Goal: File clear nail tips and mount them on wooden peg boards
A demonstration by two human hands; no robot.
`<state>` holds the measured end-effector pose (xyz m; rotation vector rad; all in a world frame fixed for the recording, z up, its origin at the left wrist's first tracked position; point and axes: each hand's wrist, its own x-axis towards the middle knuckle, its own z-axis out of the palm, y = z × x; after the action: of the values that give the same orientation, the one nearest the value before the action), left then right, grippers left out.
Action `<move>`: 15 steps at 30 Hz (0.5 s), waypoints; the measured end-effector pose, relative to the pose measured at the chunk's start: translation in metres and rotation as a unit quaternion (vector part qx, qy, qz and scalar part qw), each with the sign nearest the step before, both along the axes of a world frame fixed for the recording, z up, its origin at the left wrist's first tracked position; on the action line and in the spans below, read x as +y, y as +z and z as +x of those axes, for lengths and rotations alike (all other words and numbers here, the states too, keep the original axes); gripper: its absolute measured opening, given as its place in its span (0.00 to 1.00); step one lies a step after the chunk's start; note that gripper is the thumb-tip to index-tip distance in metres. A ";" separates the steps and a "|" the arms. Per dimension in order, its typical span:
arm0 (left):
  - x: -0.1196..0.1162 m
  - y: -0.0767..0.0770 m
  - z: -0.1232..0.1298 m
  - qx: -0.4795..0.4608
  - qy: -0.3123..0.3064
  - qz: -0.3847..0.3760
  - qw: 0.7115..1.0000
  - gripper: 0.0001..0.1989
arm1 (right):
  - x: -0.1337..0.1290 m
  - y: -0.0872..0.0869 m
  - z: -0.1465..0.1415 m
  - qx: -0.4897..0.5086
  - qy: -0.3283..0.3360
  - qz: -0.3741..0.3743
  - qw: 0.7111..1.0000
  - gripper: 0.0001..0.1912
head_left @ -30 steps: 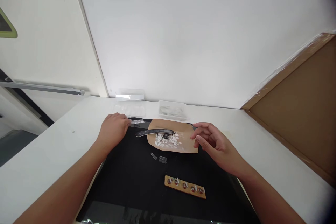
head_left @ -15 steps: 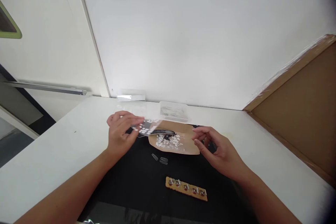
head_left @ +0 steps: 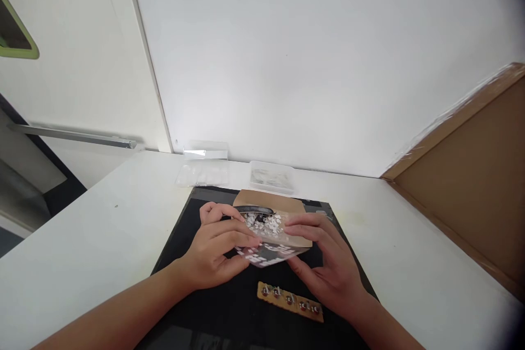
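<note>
My left hand [head_left: 221, 243] grips the left side of a clear plastic sheet [head_left: 264, 257] dotted with small white squares. My right hand [head_left: 330, 270] has its thumb and fingers closed on the sheet's right end. Tilted above the black mat [head_left: 229, 311], the sheet hangs before a piece of brown paper [head_left: 268, 197]. On that paper lies a heap of small white bits [head_left: 273, 223], with a dark curved strip [head_left: 254, 210] along its far side. Nearer to me is a brown strip [head_left: 296, 305] bearing several shiny round holders with small pieces on top.
A shallow translucent box [head_left: 271, 176] with clear pieces in it stands by the wall. Left of it sits an open clear case [head_left: 203, 172]. A brown-edged panel [head_left: 463, 175] rises at the right of the white table [head_left: 123, 219].
My left hand has brought the sheet right and nearer to me. My right hand has moved in and taken its other end. The clear slips on the mat are now hidden.
</note>
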<state>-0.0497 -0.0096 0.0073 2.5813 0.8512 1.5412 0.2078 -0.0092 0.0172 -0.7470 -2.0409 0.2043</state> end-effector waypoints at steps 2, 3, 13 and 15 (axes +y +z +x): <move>-0.001 -0.001 0.001 0.008 -0.011 0.002 1.000 0.12 | -0.001 0.001 -0.002 0.006 0.010 0.000 1.000 0.17; -0.001 -0.001 0.001 0.012 -0.012 0.000 1.000 0.12 | -0.001 0.000 -0.003 0.009 0.016 0.000 1.000 0.16; 0.000 0.001 0.000 0.049 0.006 -0.012 0.999 0.13 | -0.003 -0.001 -0.002 -0.005 0.027 0.041 0.999 0.15; 0.000 0.000 -0.002 0.058 0.011 -0.005 0.998 0.12 | -0.003 0.000 -0.002 -0.014 0.027 0.051 0.998 0.14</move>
<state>-0.0514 -0.0096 0.0077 2.6863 0.8979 1.3999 0.2054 -0.0122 0.0175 -0.6363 -2.0827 0.1194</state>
